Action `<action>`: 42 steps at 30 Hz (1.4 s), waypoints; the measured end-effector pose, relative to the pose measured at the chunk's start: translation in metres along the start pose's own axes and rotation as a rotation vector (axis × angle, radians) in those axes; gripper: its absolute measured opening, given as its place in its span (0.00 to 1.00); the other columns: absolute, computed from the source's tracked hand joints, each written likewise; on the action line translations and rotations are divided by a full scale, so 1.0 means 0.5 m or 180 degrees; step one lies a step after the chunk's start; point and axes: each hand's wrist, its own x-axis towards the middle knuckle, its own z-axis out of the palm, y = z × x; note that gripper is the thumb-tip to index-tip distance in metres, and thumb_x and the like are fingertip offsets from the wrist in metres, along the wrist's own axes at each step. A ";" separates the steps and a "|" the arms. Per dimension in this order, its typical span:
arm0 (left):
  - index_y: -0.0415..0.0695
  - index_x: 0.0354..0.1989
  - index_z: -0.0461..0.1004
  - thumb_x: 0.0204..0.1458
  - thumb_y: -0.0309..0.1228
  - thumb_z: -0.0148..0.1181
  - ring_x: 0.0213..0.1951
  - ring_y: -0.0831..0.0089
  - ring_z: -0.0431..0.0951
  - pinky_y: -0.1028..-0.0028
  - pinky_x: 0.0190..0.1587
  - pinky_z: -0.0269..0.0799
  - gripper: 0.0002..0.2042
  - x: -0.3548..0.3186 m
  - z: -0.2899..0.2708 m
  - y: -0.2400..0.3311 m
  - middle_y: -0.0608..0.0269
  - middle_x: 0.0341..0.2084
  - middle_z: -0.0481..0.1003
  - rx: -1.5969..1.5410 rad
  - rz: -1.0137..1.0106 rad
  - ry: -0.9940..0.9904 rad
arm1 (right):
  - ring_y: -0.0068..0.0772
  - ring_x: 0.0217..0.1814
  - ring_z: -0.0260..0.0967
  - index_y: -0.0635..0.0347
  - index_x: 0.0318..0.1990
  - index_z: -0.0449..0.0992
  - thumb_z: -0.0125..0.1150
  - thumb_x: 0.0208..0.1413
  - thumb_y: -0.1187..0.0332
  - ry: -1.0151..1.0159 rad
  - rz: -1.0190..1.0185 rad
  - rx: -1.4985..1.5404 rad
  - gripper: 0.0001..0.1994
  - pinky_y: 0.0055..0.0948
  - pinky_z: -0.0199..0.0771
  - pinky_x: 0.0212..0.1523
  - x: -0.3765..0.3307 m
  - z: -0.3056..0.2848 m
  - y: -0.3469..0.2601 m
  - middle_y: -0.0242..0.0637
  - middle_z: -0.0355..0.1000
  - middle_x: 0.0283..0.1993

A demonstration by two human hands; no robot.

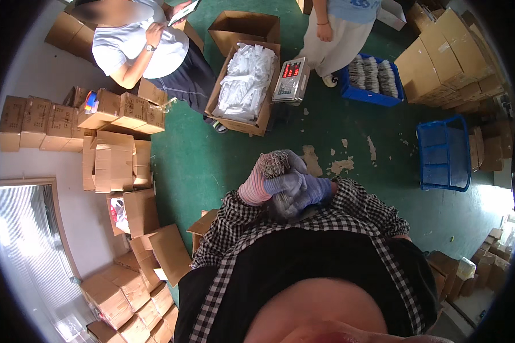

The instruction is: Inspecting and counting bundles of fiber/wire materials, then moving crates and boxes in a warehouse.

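Observation:
Both of my gloved hands are closed around a tight bundle of thin grey-white pieces [276, 162], held in front of my chest over the green floor. My left hand [257, 187], in a grey glove with a pink cuff, grips the bundle from the left side. On the right side and over the lower part is my right hand [302, 190], in a blue-purple glove. The bundle's top end sticks up above the fingers. My checked sleeves cover both forearms.
Ahead on the floor are an open carton of white bagged items [245, 80], a weighing scale with a red display [290, 80], a blue crate holding similar bundles [375, 80] and an empty blue crate [444, 152]. Two people stand beyond them. Stacked cartons [114, 154] line both sides.

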 end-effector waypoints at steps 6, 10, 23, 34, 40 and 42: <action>0.37 0.40 0.73 0.51 0.25 0.61 0.28 0.78 0.75 0.77 0.31 0.72 0.09 0.003 -0.054 -0.012 0.64 0.27 0.75 0.0328 0.0232 0.1412 | 0.31 0.62 0.61 0.59 0.65 0.58 0.65 0.53 0.67 0.1246 -0.0262 0.0424 0.33 0.34 0.66 0.59 -0.020 -0.054 -0.099 0.39 0.65 0.60; 0.40 0.42 0.74 0.51 0.25 0.61 0.33 0.78 0.75 0.77 0.35 0.72 0.10 0.025 -0.015 -0.060 0.66 0.32 0.76 0.0319 -0.0310 0.1283 | 0.35 0.69 0.56 0.61 0.69 0.52 0.62 0.55 0.52 0.1331 -0.0194 -0.0889 0.39 0.36 0.56 0.65 0.005 -0.095 -0.194 0.42 0.59 0.66; 0.41 0.49 0.71 0.50 0.27 0.63 0.39 0.77 0.74 0.75 0.43 0.71 0.17 -0.036 -0.033 -0.070 0.66 0.39 0.75 0.0517 -0.0780 0.0527 | 0.47 0.61 0.67 0.54 0.61 0.69 0.48 0.61 0.45 -0.1036 0.0855 -0.2135 0.28 0.39 0.64 0.61 0.162 -0.053 -0.161 0.46 0.70 0.59; 0.41 0.51 0.70 0.50 0.28 0.63 0.40 0.76 0.74 0.75 0.43 0.71 0.18 -0.047 -0.048 -0.072 0.65 0.39 0.74 0.0762 -0.0662 0.0493 | 0.46 0.57 0.70 0.47 0.63 0.67 0.47 0.59 0.41 -0.0347 0.0752 -0.2284 0.30 0.42 0.65 0.60 0.140 -0.051 -0.266 0.41 0.72 0.56; 0.41 0.51 0.70 0.50 0.28 0.63 0.40 0.76 0.73 0.74 0.43 0.71 0.19 0.051 -0.016 -0.114 0.65 0.39 0.74 0.0874 -0.0698 0.0367 | 0.45 0.59 0.69 0.50 0.62 0.67 0.49 0.59 0.41 0.0040 0.0386 -0.1893 0.31 0.39 0.64 0.62 0.131 -0.085 -0.211 0.43 0.73 0.55; 0.41 0.51 0.69 0.50 0.28 0.63 0.40 0.76 0.73 0.74 0.44 0.71 0.19 0.067 -0.012 -0.124 0.65 0.39 0.74 0.0879 -0.0709 0.0310 | 0.45 0.59 0.68 0.50 0.62 0.67 0.48 0.59 0.42 0.0000 0.0801 -0.2151 0.30 0.38 0.65 0.62 0.117 -0.081 -0.214 0.42 0.73 0.55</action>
